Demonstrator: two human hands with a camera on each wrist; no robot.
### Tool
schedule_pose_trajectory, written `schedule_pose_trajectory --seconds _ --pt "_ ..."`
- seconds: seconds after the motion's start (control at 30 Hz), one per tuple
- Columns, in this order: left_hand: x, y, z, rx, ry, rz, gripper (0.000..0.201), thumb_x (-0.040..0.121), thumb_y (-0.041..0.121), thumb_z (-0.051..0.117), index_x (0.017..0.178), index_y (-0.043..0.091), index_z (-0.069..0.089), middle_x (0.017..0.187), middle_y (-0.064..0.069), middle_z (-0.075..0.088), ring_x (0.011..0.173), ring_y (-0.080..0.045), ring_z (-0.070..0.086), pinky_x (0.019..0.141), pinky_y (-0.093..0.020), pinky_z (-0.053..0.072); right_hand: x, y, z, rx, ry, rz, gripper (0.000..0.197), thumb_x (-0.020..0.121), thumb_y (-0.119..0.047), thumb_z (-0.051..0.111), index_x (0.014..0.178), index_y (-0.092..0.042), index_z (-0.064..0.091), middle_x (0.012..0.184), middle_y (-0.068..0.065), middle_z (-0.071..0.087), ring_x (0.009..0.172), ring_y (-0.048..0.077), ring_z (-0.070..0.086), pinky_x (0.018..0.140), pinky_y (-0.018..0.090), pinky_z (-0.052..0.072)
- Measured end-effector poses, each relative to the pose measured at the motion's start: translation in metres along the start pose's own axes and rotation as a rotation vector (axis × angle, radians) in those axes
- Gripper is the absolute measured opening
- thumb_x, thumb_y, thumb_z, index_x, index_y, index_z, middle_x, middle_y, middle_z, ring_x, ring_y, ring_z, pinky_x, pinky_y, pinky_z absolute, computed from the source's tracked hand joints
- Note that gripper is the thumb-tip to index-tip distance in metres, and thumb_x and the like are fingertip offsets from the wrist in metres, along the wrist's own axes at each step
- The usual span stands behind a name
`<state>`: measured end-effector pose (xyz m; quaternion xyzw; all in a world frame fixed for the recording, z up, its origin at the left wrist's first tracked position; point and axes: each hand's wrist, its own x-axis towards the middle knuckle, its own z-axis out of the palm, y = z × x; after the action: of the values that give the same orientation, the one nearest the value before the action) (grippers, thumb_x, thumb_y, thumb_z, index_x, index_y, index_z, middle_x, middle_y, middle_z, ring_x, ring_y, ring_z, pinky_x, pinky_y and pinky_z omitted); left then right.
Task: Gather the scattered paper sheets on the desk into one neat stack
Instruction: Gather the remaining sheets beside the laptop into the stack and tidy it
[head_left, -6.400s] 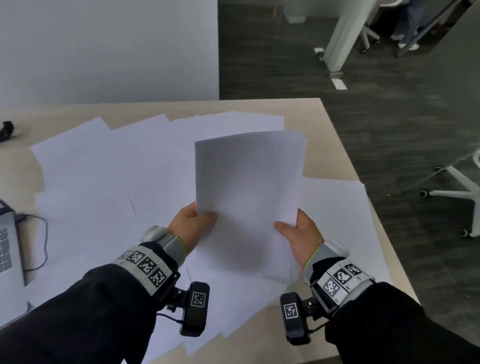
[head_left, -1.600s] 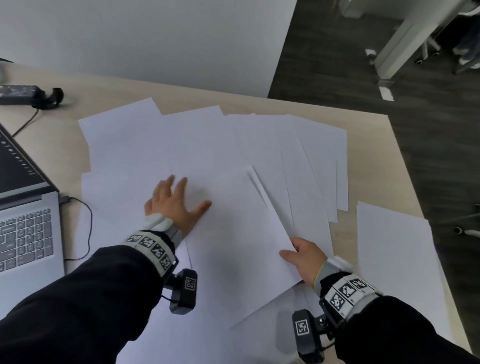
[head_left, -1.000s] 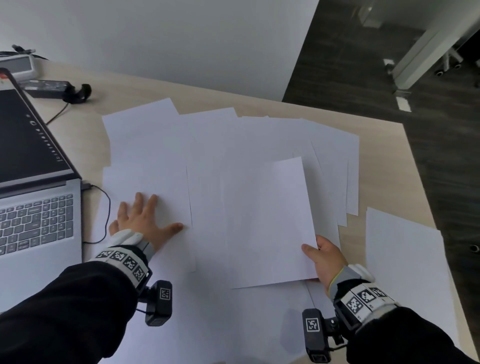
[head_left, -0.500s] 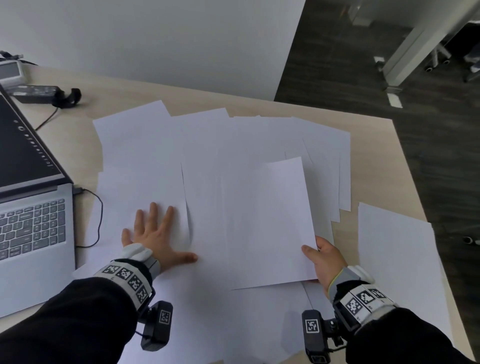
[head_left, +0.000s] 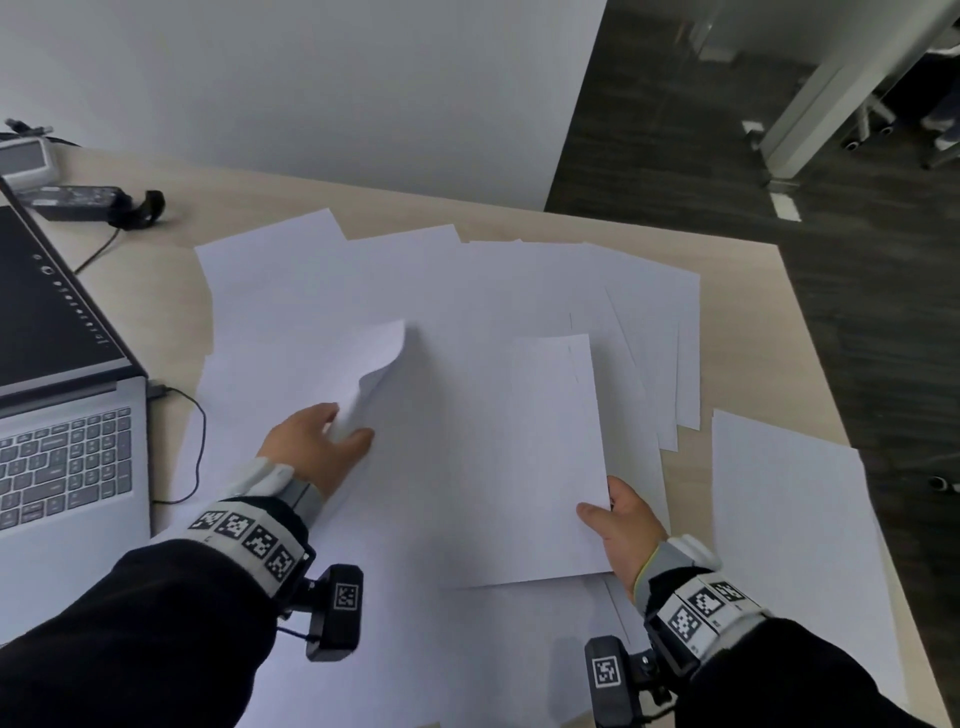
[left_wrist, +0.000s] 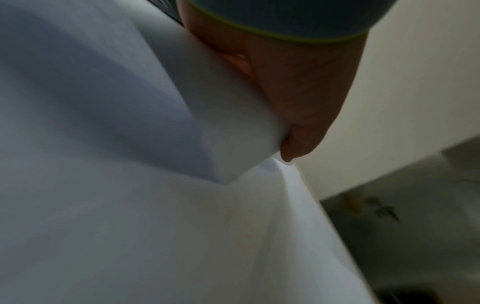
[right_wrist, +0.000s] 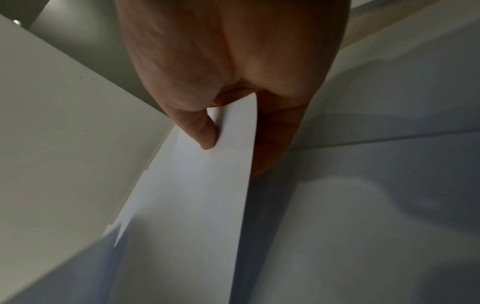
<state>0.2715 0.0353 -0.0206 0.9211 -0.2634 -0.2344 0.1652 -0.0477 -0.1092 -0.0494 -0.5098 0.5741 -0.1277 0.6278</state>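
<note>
Plain white paper sheets (head_left: 467, 291), thin and matte with no print visible, lie fanned and overlapping across the pale wood-grain desk (head_left: 748, 322); one separate sheet (head_left: 789, 519) lies alone near the desk's right edge. The left hand (head_left: 311, 447) pinches a sheet (head_left: 332, 374) whose far right corner curls up and over in a soft roll. The left wrist view shows what the head view hides: the thumb (left_wrist: 301, 131) pressing against that bent paper from the side, though the picture is blurred. The right hand (head_left: 621, 525) grips a small stack of sheets (head_left: 535, 457) at its near right corner, lifted slightly above the spread. The right wrist view shows the thumb on top and the fingers (right_wrist: 272, 144) beneath the stack's edge. At the left stands an open grey laptop (head_left: 67, 467) with a dark screen; its key legends are too small to read. A black power adapter (head_left: 78, 200) lies far left.
</note>
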Motion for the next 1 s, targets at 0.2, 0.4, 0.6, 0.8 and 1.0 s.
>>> schedule_pose_trajectory --seconds 0.2,0.4,0.6,0.8,1.0 --pt "-0.049 0.078 0.033 0.014 -0.217 0.232 0.08 0.072 0.077 0.058 0.138 0.032 0.053 0.148 0.006 0.05 0.136 -0.019 0.046 0.111 -0.033 0.035 -0.009 -0.011 0.014 0.011 -0.058 0.042 0.026 0.095 -0.006 0.054 0.118 -0.016 0.063 0.107 0.006 0.072 0.09 0.021 0.069 0.072 0.032 0.056" --pt "-0.082 0.105 0.076 0.33 -0.488 0.414 0.095 0.073 0.092 0.02 0.155 0.044 0.017 0.167 0.015 0.004 0.154 -0.018 0.0 0.121 -0.056 0.014 -0.01 -0.019 0.01 0.129 -0.095 0.292 0.051 0.089 -0.068 0.046 0.101 -0.027 0.073 0.097 0.007 0.076 0.096 0.032 0.071 0.079 0.051 0.059" --pt "-0.085 0.102 0.1 0.138 -0.493 0.542 0.089 0.08 0.082 0.039 0.156 0.04 0.019 0.166 0.015 0.008 0.153 -0.008 -0.001 0.124 -0.032 0.008 -0.004 -0.006 -0.006 -0.093 -0.063 0.1 0.02 0.08 -0.017 0.067 0.099 -0.022 0.073 0.093 0.003 0.077 0.089 0.028 0.073 0.088 0.053 0.056" --pt "-0.041 0.085 0.081 0.245 -0.268 0.397 0.092 0.085 0.072 0.051 0.158 0.035 0.009 0.167 0.01 -0.008 0.154 -0.016 -0.011 0.123 -0.043 0.008 0.009 -0.016 -0.065 -0.116 0.164 0.024 0.02 0.091 -0.008 0.057 0.09 -0.025 0.066 0.1 0.001 0.073 0.09 0.022 0.068 0.089 0.038 0.053" --pt "-0.041 0.104 0.102 0.365 -0.281 0.275 0.113 0.079 0.079 0.048 0.159 0.025 -0.01 0.164 0.004 -0.025 0.152 -0.023 -0.022 0.124 -0.05 0.0 0.02 -0.006 -0.139 -0.088 0.423 0.013 0.02 0.095 -0.004 0.053 0.107 -0.015 0.063 0.106 0.008 0.065 0.093 0.024 0.058 0.086 0.031 0.04"
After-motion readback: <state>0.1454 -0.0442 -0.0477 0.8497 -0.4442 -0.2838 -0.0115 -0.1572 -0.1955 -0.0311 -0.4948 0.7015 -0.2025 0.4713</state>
